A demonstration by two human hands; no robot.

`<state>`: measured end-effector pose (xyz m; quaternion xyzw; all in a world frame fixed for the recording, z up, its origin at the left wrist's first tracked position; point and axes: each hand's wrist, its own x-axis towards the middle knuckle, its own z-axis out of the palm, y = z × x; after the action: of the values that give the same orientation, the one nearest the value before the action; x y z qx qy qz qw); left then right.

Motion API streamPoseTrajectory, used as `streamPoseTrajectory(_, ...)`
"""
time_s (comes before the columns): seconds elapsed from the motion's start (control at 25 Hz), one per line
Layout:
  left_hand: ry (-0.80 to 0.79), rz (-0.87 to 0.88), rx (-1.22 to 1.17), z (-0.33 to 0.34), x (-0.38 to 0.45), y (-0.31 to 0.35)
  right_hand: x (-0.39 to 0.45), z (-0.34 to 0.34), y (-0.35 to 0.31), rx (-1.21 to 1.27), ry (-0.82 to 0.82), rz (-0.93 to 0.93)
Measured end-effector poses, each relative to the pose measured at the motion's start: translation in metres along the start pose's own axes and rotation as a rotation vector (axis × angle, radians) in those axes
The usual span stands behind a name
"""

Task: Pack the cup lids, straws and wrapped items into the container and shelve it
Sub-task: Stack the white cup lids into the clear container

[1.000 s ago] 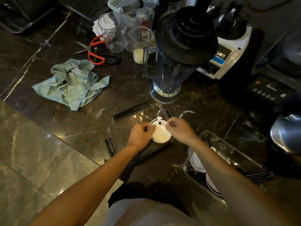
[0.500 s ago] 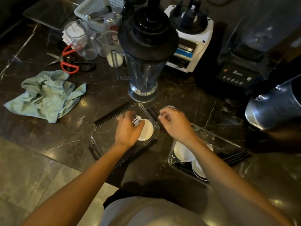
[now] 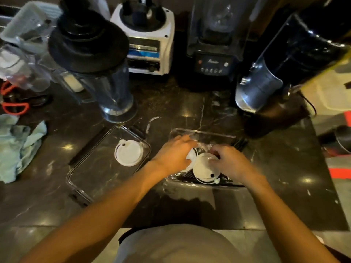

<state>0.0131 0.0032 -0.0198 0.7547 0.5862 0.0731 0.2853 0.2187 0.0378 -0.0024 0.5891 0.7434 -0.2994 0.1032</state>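
A clear plastic container (image 3: 204, 132) sits on the dark marble counter. It holds white cup lids (image 3: 204, 172), black straws (image 3: 239, 143) and crinkly clear wrapped items (image 3: 204, 147). Both my hands are inside it. My left hand (image 3: 173, 155) is curled over the edge of a white lid at the container's left side. My right hand (image 3: 230, 165) grips the top of the larger white lid. Left of the container, one more white cup lid (image 3: 129, 153) lies alone on a flat clear tray with black clips (image 3: 89, 177).
A blender jug with a black top (image 3: 98, 73) stands behind the flat tray. A white blender base (image 3: 146, 40), a dark blender (image 3: 214, 44) and a steel jug (image 3: 260, 86) line the back. A green cloth (image 3: 17, 145) and red-handled scissors (image 3: 14, 107) lie at the left.
My left hand let go of the white lid, which now lies on the flat clear tray. Both hands moved right into the container and closed on lids there.
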Motion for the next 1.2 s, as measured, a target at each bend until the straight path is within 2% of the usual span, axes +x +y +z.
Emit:
streamPoseTrajectory(0.16, -0.103, 0.005, -0.019, 0.025, 0.008, 0.012, -0.011, 0.014, 0.017, -0.043, -0.006, 0.060)
streamPoseTrajectory(0.28, -0.085, -0.014, -0.076, 0.035, 0.006, 0.013, -0.009, 0.020, 0.023, -0.033, 0.031, 0.059)
streamPoseTrajectory(0.48, 0.007, -0.063, -0.200, 0.034, -0.002, 0.010, -0.012, -0.001, 0.029, 0.230, 0.199, 0.033)
streamPoseTrajectory(0.64, 0.043, -0.108, -0.006, 0.033, -0.011, 0.008, -0.008, -0.009, 0.028, 0.358, 0.259, 0.036)
streamPoseTrajectory(0.84, 0.011, -0.094, 0.235, 0.041, -0.006, 0.011, 0.003, -0.007, 0.032, 0.474, 0.230, -0.001)
streamPoseTrajectory(1.12, -0.016, -0.057, 0.231, 0.031, -0.010, 0.007, 0.001, -0.015, 0.038, 0.763, 0.156, 0.000)
streamPoseTrajectory(1.2, 0.018, -0.005, 0.200, 0.030, -0.012, 0.007, -0.002, -0.016, 0.036, 0.829, 0.113, 0.012)
